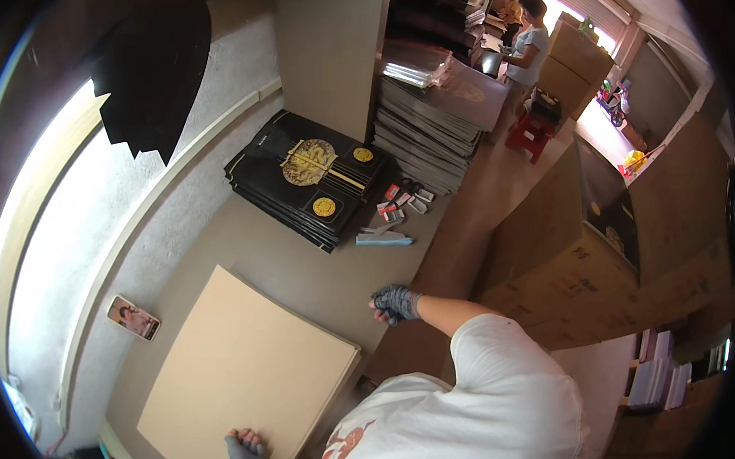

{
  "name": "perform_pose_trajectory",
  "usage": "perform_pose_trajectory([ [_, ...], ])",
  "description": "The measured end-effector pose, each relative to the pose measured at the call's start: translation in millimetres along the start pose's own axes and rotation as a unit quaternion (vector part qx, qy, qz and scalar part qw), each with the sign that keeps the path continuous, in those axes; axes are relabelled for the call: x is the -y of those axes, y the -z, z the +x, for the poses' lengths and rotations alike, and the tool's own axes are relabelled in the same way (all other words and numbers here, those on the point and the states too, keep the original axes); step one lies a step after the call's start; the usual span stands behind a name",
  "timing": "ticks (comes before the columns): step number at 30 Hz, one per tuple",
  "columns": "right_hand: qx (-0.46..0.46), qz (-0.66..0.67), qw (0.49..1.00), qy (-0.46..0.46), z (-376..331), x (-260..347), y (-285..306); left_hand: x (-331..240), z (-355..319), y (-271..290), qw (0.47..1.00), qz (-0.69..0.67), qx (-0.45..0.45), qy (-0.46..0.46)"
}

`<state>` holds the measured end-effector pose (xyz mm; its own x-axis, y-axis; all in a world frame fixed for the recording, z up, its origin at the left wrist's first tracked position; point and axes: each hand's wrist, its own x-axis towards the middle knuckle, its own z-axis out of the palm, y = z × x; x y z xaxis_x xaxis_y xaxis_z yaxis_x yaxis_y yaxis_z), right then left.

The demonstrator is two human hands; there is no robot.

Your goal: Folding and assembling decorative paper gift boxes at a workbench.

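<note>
A stack of large tan cardboard sheets (250, 358) lies on the grey table. My left hand (247, 450), in a grey fingerless glove, rests on the near part of the top sheet with its fingers curled in and nothing visible in them. Out past the sheets' right corner, my right hand (395, 304) hovers at the table's right edge. It wears a dark grey fingerless glove, and its fingers are curled, with no object showing. Beyond the sheets sits a pile of black printed bags or folders (299, 175) with gold designs.
A light blue stapler (384, 239) and small staple boxes (393, 214) lie beside the black pile. Dark flat sheets (429, 132) are stacked behind. A phone (133, 318) leans at the wall. Large cardboard boxes (566, 262) stand right; a person (530, 46) works farther back near a red stool (530, 132).
</note>
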<state>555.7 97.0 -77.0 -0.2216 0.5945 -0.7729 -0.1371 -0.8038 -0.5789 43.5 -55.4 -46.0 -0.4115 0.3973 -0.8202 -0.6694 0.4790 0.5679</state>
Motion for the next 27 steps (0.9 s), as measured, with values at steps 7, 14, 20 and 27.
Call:
perform_pose_trajectory([
  [7, -0.025, -0.016, 1.0, 0.001, 2.5, -1.6, -3.5, -0.4, -10.0, -6.0, 0.999, -0.025, -0.005, -0.02],
  [14, -0.027, -0.029, 0.999, 0.012, 4.2, -0.6, -2.5, -2.7, -5.9, -3.1, 1.0, -0.004, 0.004, -0.021],
  [20, -0.007, -0.021, 0.999, 0.023, 6.5, -1.3, -1.8, -0.7, -6.9, -5.5, 0.999, -0.031, 0.0, -0.018],
  [27, 0.003, -0.007, 1.0, 0.028, 9.5, -8.9, 2.1, -6.0, -24.0, -9.6, 0.999, 0.036, 0.014, -0.018],
])
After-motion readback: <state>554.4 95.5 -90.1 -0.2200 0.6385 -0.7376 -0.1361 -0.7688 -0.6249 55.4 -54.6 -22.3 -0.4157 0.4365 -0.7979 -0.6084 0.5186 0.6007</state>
